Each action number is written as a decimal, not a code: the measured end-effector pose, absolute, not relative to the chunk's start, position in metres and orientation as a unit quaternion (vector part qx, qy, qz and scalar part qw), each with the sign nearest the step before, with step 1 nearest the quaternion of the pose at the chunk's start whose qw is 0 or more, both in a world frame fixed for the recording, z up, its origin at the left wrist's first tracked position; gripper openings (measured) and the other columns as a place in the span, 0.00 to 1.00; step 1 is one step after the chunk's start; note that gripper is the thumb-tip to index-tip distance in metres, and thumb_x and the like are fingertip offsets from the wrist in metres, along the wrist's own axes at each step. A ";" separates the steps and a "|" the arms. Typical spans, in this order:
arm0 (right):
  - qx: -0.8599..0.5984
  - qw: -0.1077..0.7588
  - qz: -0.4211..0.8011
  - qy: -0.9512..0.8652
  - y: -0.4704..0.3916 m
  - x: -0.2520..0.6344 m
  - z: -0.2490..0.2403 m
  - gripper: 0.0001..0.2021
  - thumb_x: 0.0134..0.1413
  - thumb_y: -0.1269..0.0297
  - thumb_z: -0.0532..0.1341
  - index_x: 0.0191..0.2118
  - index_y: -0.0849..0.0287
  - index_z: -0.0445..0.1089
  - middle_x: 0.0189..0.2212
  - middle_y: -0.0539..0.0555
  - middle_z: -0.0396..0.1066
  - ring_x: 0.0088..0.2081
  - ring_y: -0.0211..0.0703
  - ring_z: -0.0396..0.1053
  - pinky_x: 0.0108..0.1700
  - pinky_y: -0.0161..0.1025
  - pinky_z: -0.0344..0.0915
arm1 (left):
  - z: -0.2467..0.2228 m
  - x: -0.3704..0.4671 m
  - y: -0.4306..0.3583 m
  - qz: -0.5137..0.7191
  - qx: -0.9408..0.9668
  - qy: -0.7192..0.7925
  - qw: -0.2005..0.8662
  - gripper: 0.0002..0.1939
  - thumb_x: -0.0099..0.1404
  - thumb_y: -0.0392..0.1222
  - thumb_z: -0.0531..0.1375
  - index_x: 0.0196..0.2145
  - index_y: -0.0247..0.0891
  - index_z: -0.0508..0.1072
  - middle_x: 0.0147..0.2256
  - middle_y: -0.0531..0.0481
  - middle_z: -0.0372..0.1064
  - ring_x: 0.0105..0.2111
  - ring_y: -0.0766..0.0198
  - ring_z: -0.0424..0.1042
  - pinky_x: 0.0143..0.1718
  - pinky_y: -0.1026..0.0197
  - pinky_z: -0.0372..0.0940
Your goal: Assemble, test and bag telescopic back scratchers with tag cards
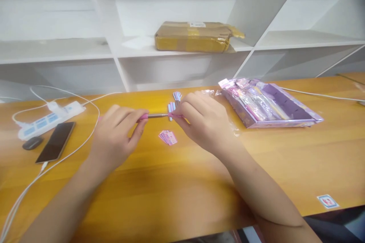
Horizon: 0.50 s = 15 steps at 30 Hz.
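And here, mid-frame above the desk, the left hand and right hand each pinch one end of a pink pen with a metal midsection, apparently fitting or parting its pieces, which calls for steady, straight alignment.

Rod has a shiny metal middle, counter looks like smooth wood (pretty glossy tbh), box behind the counter is shiny-taped cardboard.
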State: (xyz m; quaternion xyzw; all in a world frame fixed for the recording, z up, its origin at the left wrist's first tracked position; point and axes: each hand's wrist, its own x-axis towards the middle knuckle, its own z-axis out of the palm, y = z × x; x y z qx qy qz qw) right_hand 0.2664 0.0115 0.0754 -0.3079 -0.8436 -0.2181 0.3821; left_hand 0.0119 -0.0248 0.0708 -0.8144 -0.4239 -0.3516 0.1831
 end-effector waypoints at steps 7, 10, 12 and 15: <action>-0.299 0.385 -0.219 -0.845 0.012 0.266 0.074 0.14 0.70 0.70 0.60 0.30 0.57 0.63 0.28 0.50 0.64 0.32 0.40 0.53 0.35 0.41 0.50 | 0.073 0.009 -0.025 -0.347 -0.815 -0.422 0.193 0.11 0.69 0.35 0.65 0.49 0.44 0.76 0.39 0.50 0.80 0.36 0.57 0.73 0.38 0.55 0.66; -0.292 0.393 -0.219 -0.844 0.012 0.264 0.074 0.14 0.70 0.70 0.61 0.29 0.57 0.63 0.28 0.50 0.63 0.31 0.40 0.52 0.35 0.41 0.49 | 0.075 0.009 -0.026 -0.353 -0.811 -0.420 0.202 0.12 0.68 0.35 0.66 0.48 0.44 0.76 0.39 0.51 0.80 0.36 0.58 0.73 0.38 0.55 0.66; -0.287 0.394 -0.218 -0.845 0.011 0.263 0.074 0.15 0.70 0.70 0.61 0.29 0.57 0.62 0.27 0.50 0.62 0.31 0.40 0.52 0.34 0.42 0.49 | 0.076 0.010 -0.028 -0.355 -0.806 -0.424 0.211 0.12 0.66 0.34 0.66 0.46 0.44 0.76 0.37 0.52 0.80 0.35 0.58 0.73 0.37 0.55 0.65; -0.284 0.386 -0.216 -0.851 0.010 0.261 0.072 0.15 0.70 0.70 0.60 0.29 0.57 0.61 0.27 0.49 0.62 0.31 0.40 0.51 0.34 0.42 0.48 | 0.076 0.011 -0.029 -0.356 -0.797 -0.435 0.221 0.10 0.63 0.34 0.66 0.43 0.44 0.75 0.34 0.53 0.79 0.34 0.58 0.73 0.36 0.55 0.64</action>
